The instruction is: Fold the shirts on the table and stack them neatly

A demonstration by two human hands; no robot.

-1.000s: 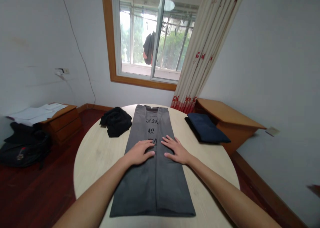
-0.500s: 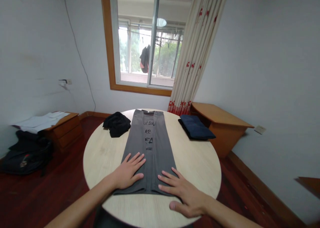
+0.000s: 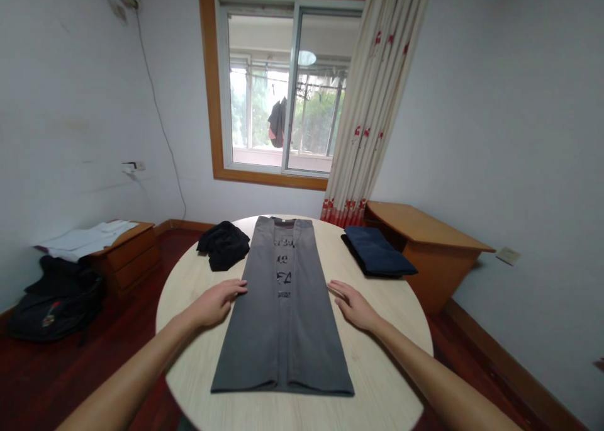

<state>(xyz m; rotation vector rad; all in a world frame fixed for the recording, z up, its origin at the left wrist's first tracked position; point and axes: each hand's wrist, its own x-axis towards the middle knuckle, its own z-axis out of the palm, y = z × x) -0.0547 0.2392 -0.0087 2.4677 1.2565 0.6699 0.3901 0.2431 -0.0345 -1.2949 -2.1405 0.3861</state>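
A grey shirt [image 3: 309,336] with dark lettering down its middle lies flat on the round table, both sides folded inward into a long strip. The collar faces the window and the hem faces me. At its left edge, halfway up, my left hand [image 3: 214,303] rests with fingers stretched out, their tips touching the cloth. My right hand [image 3: 356,306] is at the opposite edge, fingers extended and fingertips at the cloth's border. Neither hand appears to grip anything.
Crumpled black cloth [image 3: 224,245] lies on the table [image 3: 387,355] at the back left. A folded dark blue garment [image 3: 377,250] sits back right, on something black. Beyond stand a wooden desk [image 3: 425,229] and a low cabinet [image 3: 134,261] with papers. A black bag [image 3: 56,305] is on the floor.
Both hands have slid from the lower part of the shirt outward and away from me to its two side edges. The view has tilted slightly upward.
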